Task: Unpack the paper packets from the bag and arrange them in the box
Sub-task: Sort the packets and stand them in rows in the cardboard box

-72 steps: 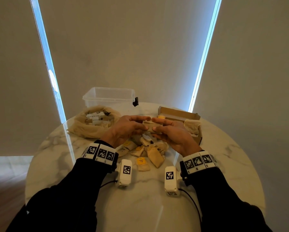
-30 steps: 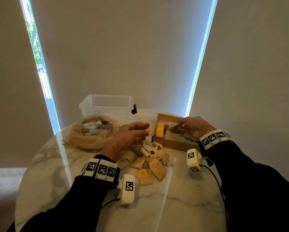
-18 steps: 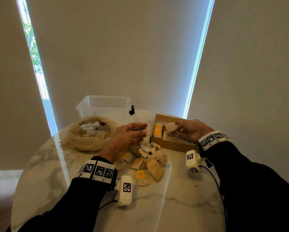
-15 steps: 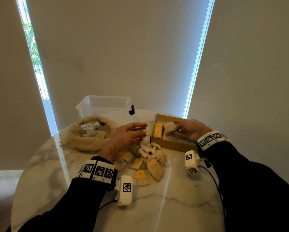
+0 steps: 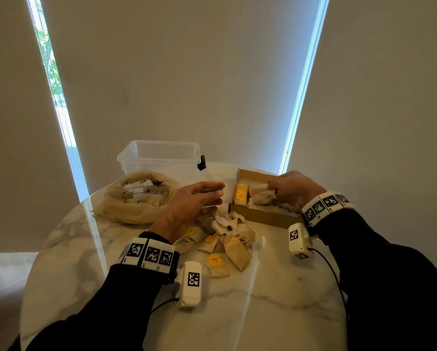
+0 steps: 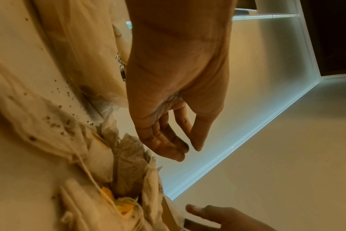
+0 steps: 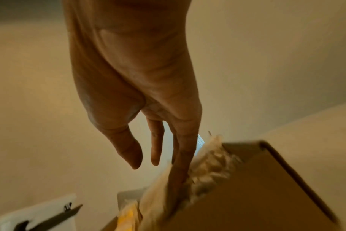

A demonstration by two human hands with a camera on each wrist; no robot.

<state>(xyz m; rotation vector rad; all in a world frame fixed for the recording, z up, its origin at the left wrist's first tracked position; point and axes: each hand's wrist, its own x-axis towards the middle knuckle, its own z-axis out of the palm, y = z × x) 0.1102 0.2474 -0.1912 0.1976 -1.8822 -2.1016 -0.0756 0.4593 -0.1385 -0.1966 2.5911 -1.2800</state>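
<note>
A brown cardboard box (image 5: 263, 217) sits at the table's right. Inside it stand packets with yellow labels (image 5: 241, 196) and a beige paper packet (image 5: 259, 196) beside them. My right hand (image 5: 271, 188) is over the box, with straight fingers pressing down among the packets (image 7: 209, 165); thumb and forefinger hold nothing. My left hand (image 5: 218, 196) hovers with its fingers relaxed above a loose pile of packets (image 5: 225, 236) in the table's middle. It holds nothing in the left wrist view (image 6: 190, 151). The crumpled beige bag (image 5: 136, 201) lies at the left.
A clear plastic tub (image 5: 159, 155) stands behind the bag at the table's far edge. The round marble table (image 5: 237, 312) has bare surface in front of the pile. Blinds hang close behind the table.
My right hand carried a packet from the middle to the box, set it in, and now presses with straight fingers. The left hand stayed above the pile.
</note>
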